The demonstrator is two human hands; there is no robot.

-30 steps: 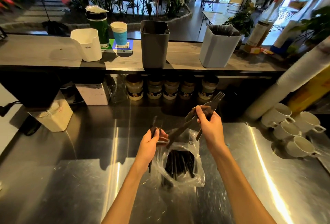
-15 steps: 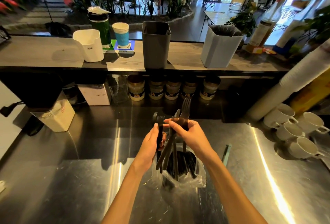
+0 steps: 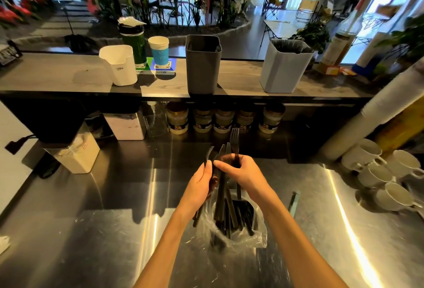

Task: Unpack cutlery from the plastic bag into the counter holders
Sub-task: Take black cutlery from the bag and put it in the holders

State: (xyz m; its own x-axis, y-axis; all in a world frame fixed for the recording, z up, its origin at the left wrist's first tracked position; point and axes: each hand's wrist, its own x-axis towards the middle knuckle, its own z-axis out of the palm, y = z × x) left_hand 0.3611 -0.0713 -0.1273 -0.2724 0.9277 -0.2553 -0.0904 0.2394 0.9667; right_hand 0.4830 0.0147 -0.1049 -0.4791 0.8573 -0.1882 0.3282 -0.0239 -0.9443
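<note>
now both forearms reach in from six o'clock over the scratched stainless steel counter [image 3: 96, 241] and meet at the centre. the right hand [image 3: 247, 174] has its fingers curled round a bundle of black plastic cutlery [image 3: 223, 186], wrist bent, thumb pointing toward nine o'clock; a fork's tines and several knife tips stand up at twelve o'clock of the knuckles. the left hand [image 3: 202, 184] sits just beside it at nine o'clock, fingers upright and pinching a curved black piece against the bundle. the handles run down into a crumpled clear plastic bag [image 3: 250, 235] standing open on the steel at six o'clock of the hands, with more dark cutlery inside. up at twelve o'clock, on the wooden shelf [image 3: 57, 81], stand a dark grey square plastic holder [image 3: 203, 67] and, at its three o'clock, a pale grey square holder [image 3: 284, 69].
</note>
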